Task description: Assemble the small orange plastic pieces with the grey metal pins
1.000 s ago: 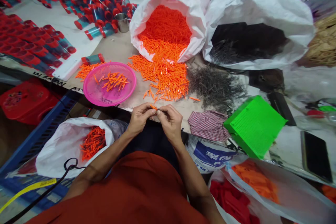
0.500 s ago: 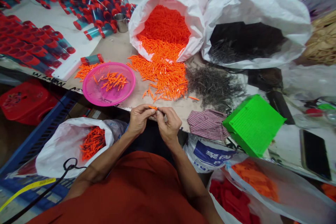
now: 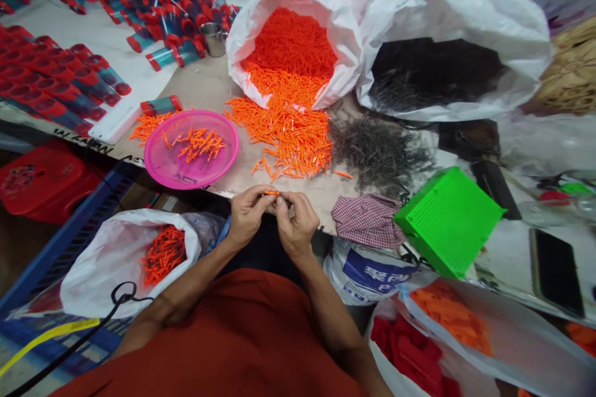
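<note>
On a cluttered plywood workbench (image 3: 200,90), just below a loose heap of orange plastic pins (image 3: 288,142), the left hand (image 3: 249,217) pinches a small orange pin (image 3: 272,193) in its fingertips, the right hand (image 3: 298,223) closed on its near end.

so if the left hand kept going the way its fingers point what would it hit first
The left hand would meet the small orange piece first, then the right hand, though depth is hard to judge.

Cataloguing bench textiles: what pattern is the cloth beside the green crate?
The cloth has a small maroon-and-white gingham check, which shows best in the head view.
</note>
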### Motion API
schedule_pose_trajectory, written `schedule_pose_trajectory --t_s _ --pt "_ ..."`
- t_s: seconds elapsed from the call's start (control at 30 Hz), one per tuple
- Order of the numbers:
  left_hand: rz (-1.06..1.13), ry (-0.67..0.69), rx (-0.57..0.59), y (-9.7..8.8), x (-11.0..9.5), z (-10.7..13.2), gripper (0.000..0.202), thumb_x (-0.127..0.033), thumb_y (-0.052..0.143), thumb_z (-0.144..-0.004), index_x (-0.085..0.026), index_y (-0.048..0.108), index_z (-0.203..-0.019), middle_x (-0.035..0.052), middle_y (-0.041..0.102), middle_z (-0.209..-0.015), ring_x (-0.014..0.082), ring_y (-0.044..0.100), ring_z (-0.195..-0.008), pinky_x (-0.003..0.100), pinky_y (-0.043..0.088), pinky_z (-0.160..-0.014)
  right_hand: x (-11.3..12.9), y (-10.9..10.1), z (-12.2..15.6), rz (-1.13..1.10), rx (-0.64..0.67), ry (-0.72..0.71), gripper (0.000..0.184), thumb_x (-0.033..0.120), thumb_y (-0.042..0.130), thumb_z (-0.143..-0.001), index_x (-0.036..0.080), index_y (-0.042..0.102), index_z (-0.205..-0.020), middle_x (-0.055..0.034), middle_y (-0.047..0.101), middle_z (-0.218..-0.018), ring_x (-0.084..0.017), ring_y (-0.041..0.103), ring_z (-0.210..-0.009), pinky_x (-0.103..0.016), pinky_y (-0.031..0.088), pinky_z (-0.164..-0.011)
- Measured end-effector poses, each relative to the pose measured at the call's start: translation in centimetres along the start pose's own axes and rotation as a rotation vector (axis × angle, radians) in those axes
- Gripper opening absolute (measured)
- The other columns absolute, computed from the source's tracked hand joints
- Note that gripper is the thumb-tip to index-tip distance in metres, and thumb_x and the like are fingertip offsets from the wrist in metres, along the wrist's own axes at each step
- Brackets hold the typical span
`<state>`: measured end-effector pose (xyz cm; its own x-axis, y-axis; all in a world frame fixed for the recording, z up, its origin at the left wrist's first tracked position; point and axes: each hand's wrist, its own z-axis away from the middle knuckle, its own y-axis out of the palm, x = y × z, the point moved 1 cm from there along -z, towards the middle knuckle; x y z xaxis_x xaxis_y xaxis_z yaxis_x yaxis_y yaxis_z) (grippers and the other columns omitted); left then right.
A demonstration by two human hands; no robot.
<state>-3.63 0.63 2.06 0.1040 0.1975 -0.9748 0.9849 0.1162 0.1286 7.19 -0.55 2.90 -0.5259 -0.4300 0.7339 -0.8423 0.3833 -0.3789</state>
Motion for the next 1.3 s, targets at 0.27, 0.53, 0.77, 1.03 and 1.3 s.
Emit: schedule_pose_trajectory --t_s 0.27,0.53,0.77,1.03,1.3 --pt "-0.010 -0.092 0.117 0.0 0.6 -0.9 0.013 -0.027 0.060 -0.077 -0.016 0.067 -0.077 -0.0010 0.061 -0.062 0.0094 0.055 -0.055 0.021 0.046 -0.057 -1.5 -0.2 -0.5 -0.129 0.104 0.184 0.009 0.020 0.053 -0.082 0.019 0.062 -0.082 -0.0011 0.063 -0.074 -0.013 0.060 -0.069 -0.025 0.047 -0.064" --pt "0.043 -0.205 0.161 0.3 2.6 -1.7 0.015 -0.029 0.060 -0.077 -0.014 0.064 -0.078 -0.0013 0.059 -0.061 0.0098 0.055 -0.055 0.021 0.045 -0.057 -3.6 0.5 -0.5 -0.109 0.143 0.225 0.012 0.021 0.052 -0.082 0.018 0.064 -0.083 -0.0025 0.064 -0.075 -0.014 0.060 -0.068 -0.025 0.047 -0.061" --pt "0.038 -0.242 0.169 0.2 3.3 -1.7 0.016 -0.030 0.059 -0.078 -0.014 0.064 -0.081 -0.0007 0.061 -0.061 0.0105 0.057 -0.057 0.023 0.047 -0.060 -4.2 0.5 -0.6 -0.151 0.217 0.254 0.014 0.022 0.052 -0.083 0.019 0.065 -0.088 -0.0040 0.066 -0.081 -0.014 0.061 -0.072 -0.027 0.049 -0.066" --pt "0.039 -0.282 0.149 0.1 3.4 -1.6 0.016 -0.030 0.061 -0.077 -0.015 0.066 -0.080 -0.0001 0.063 -0.063 0.0105 0.057 -0.058 0.022 0.048 -0.059 -4.0 0.7 -0.7 -0.090 0.224 0.284 0.013 0.021 0.052 -0.082 0.018 0.065 -0.082 -0.0017 0.065 -0.074 -0.014 0.059 -0.067 -0.026 0.047 -0.063" --pt "0.047 -0.332 0.193 0.1 3.2 -1.7 0.021 -0.031 0.062 -0.076 -0.016 0.068 -0.089 -0.0002 0.065 -0.062 0.0116 0.060 -0.055 0.023 0.049 -0.057 -4.1 0.5 -0.6 -0.080 0.190 0.315 0.012 0.020 0.052 -0.080 0.019 0.064 -0.082 -0.0017 0.065 -0.075 -0.014 0.060 -0.067 -0.026 0.047 -0.062"
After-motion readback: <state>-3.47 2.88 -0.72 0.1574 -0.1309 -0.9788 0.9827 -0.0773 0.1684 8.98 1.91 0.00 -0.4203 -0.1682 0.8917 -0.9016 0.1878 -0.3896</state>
